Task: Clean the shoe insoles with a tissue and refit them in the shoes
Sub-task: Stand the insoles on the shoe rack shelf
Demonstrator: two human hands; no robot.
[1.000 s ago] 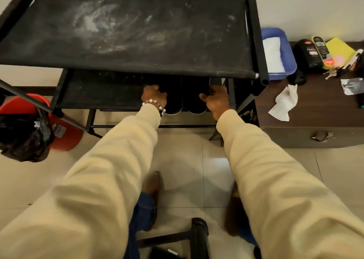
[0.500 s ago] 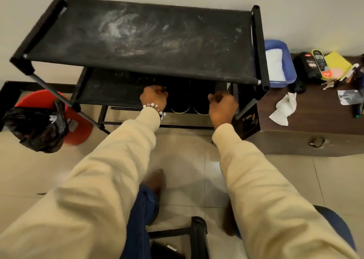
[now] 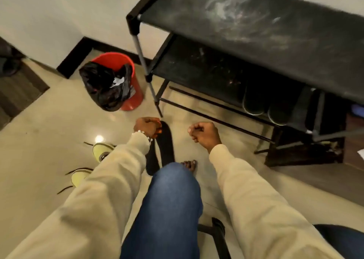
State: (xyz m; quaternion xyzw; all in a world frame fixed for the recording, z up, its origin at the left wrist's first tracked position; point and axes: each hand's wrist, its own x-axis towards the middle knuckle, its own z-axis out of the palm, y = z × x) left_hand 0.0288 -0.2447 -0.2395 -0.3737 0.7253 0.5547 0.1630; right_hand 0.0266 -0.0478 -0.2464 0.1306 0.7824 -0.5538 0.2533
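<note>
My left hand (image 3: 146,125) grips the top end of two black insoles (image 3: 166,140), which hang down toward the floor in front of my knee. To its right, my right hand (image 3: 204,133) is curled into a loose fist with nothing in it. Two yellow-green shoes (image 3: 100,150) with dark laces lie on the tiles at the left, partly hidden by my left sleeve. A pair of dark shoes (image 3: 254,101) stands on the lower shelf of the black rack (image 3: 246,26). No tissue is in view.
A red bin (image 3: 126,77) with a black bag stands on the floor left of the rack. A dark doormat (image 3: 17,89) lies at the far left. My knee in blue jeans and a bare foot (image 3: 189,165) are below the hands. A black chair frame (image 3: 218,233) sits at the bottom.
Both hands have pulled back from the rack's lower shelf toward me. My left hand now holds black insoles. The view has swung left, bringing the yellow-green shoes into sight.
</note>
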